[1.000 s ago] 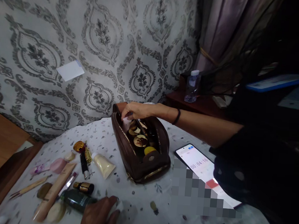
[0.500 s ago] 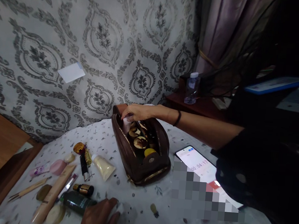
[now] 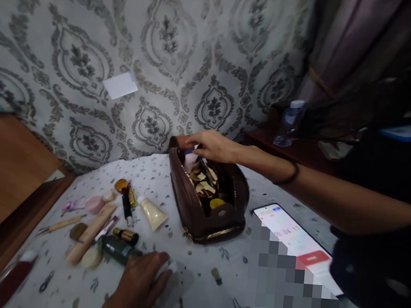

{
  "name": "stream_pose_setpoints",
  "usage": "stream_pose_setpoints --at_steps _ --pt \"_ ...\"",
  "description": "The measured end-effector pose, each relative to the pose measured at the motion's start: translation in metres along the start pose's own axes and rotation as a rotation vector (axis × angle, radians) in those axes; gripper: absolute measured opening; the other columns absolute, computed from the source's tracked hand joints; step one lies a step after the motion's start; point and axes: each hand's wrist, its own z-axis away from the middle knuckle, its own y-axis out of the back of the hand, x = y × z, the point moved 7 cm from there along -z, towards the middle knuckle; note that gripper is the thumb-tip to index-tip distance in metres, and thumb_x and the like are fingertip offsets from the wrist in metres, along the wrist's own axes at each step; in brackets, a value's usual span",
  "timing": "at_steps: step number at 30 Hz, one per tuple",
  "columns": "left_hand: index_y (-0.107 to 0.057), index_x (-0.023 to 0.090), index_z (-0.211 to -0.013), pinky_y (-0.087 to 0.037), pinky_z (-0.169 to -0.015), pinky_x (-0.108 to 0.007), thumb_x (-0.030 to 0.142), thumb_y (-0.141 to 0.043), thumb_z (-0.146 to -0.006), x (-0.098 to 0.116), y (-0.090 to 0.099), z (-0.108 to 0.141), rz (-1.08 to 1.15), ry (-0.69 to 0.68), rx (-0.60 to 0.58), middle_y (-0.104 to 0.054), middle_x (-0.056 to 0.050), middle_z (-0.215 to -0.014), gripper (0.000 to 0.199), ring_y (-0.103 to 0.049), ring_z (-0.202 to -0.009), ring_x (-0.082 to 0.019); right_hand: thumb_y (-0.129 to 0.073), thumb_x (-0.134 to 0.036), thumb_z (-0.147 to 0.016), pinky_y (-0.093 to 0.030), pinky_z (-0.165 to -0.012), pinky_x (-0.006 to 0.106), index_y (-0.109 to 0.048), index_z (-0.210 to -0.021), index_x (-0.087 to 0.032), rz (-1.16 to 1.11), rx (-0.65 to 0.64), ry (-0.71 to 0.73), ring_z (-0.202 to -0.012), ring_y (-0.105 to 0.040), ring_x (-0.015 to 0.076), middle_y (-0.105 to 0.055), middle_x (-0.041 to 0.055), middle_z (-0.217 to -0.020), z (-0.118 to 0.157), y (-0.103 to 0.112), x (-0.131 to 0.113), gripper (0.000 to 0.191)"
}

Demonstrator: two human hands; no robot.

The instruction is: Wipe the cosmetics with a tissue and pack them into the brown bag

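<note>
A brown zip bag [image 3: 182, 214] stands unzipped on the bed sheet, with gold-coloured round items [image 3: 205, 188] and a yellow piece [image 3: 217, 204] inside. At its far end, a small pale tube [image 3: 190, 161] with a blue top stands in the opening. My right hand [image 3: 213, 146] hovers just over that tube, thumb and fingers slightly apart. Near the bottom, my left hand [image 3: 142, 277] curls around a small whitish, partly clear thing [image 3: 171, 266], mostly hidden by the fingers. Left of it, a dark green bottle [image 3: 117, 250] lies on its side.
Several cosmetics lie to the left, among them a cream tube [image 3: 153, 212], a long beige tube [image 3: 90, 234] and a wooden tweezer-like tool [image 3: 61, 223]. A phone [image 3: 298, 242] showing a timer lies at right. A clear bottle [image 3: 289, 123] stands behind, near the patterned wall [image 3: 164, 51].
My right hand has risen a little from the pale tube, and its blue top now shows. The view has shifted left, and a red item appears at lower left. My left hand stays beside the green bottle.
</note>
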Motion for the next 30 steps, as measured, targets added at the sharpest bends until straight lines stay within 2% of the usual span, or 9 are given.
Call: stream_pose_setpoints --at_steps 3,7,10,13,16,18,20,24,30 --pt "-0.057 0.020 -0.100 -0.051 -0.055 -0.024 0.030 -0.036 -0.103 0.003 0.007 -0.006 0.017 0.007 -0.041 -0.073 -0.002 -0.074 0.024 -0.071 -0.061 -0.016 -0.054 -0.019 -0.089 -0.043 -0.080 0.030 -0.072 -0.104 -0.014 0.069 0.215 -0.015 -0.088 -0.062 0.0205 -0.070 0.0076 -0.098 0.011 0.013 -0.034 0.024" --pt "-0.057 0.019 -0.098 -0.051 -0.056 -0.024 0.027 -0.040 -0.101 0.002 0.011 -0.009 0.043 0.049 -0.078 -0.072 -0.001 -0.072 0.019 -0.071 -0.062 -0.016 -0.054 -0.019 -0.091 -0.046 -0.085 0.034 -0.072 -0.102 -0.021 -0.166 0.241 0.094 -0.091 -0.061 0.0212 -0.068 0.0054 -0.097 0.027 0.001 -0.101 0.022" --pt "-0.058 0.018 -0.099 -0.051 -0.055 -0.024 0.025 -0.041 -0.100 0.003 0.014 -0.009 0.061 0.049 -0.059 -0.071 -0.001 -0.071 0.018 -0.070 -0.060 -0.016 -0.050 -0.019 -0.093 -0.049 -0.085 0.037 -0.073 -0.098 -0.022 -0.341 0.074 0.125 -0.094 -0.062 0.0237 -0.068 0.0082 -0.097 0.036 -0.039 -0.147 0.024" --pt "-0.059 0.018 -0.099 -0.052 -0.057 -0.025 0.023 -0.041 -0.099 0.005 0.020 -0.007 0.057 0.042 -0.004 -0.073 -0.003 -0.074 0.018 -0.071 -0.063 -0.017 -0.046 -0.016 -0.095 -0.049 -0.095 0.038 -0.071 -0.109 -0.021 -0.422 -0.076 0.103 -0.105 -0.061 0.0237 -0.067 0.0103 -0.108 0.039 -0.094 -0.175 0.029" --pt "-0.060 0.019 -0.100 -0.053 -0.060 -0.026 0.022 -0.041 -0.099 0.005 0.028 -0.003 0.048 0.038 0.080 -0.073 -0.004 -0.076 0.019 -0.072 -0.067 -0.018 -0.048 -0.016 -0.094 -0.044 -0.104 0.036 -0.066 -0.121 -0.018 -0.468 -0.051 -0.107 -0.120 -0.058 0.0229 -0.065 0.0126 -0.123 0.033 -0.143 -0.168 0.032" --pt "-0.060 0.019 -0.099 -0.052 -0.059 -0.025 0.023 -0.041 -0.100 0.003 0.034 0.001 0.071 0.038 0.126 -0.073 -0.003 -0.073 0.019 -0.071 -0.063 -0.016 -0.050 -0.017 -0.093 -0.046 -0.102 0.035 -0.065 -0.121 -0.017 -0.415 -0.060 -0.271 -0.116 -0.060 0.0226 -0.065 0.0142 -0.124 0.026 -0.172 -0.155 0.032" --pt "-0.060 0.019 -0.100 -0.052 -0.059 -0.023 0.024 -0.040 -0.101 -0.001 0.039 0.005 0.077 0.036 0.166 -0.073 -0.002 -0.074 0.020 -0.070 -0.061 -0.014 -0.052 -0.019 -0.092 -0.047 -0.100 0.039 -0.064 -0.121 -0.014 -0.366 -0.053 -0.341 -0.115 -0.060 0.0265 -0.065 0.0175 -0.123 0.020 -0.191 -0.147 0.032" --pt "-0.062 0.018 -0.104 -0.053 -0.061 -0.023 0.028 -0.040 -0.102 -0.018 0.046 0.009 0.059 0.089 0.201 -0.076 -0.004 -0.081 0.024 -0.072 -0.066 -0.015 -0.058 -0.021 -0.088 -0.043 -0.106 0.048 -0.059 -0.129 -0.010 -0.276 -0.011 -0.411 -0.125 -0.051 0.0338 -0.055 0.0218 -0.137 0.020 -0.210 -0.136 0.042" --pt "-0.066 0.017 -0.099 -0.050 -0.056 -0.024 0.037 -0.043 -0.099 -0.050 0.046 0.017 0.121 0.387 0.189 -0.074 -0.002 -0.079 0.030 -0.065 -0.056 -0.014 -0.048 -0.008 -0.089 -0.033 -0.113 0.054 -0.049 -0.142 -0.017 -0.231 0.047 -0.418 -0.137 -0.038 0.0334 -0.043 0.0201 -0.149 0.031 -0.223 -0.125 0.054"
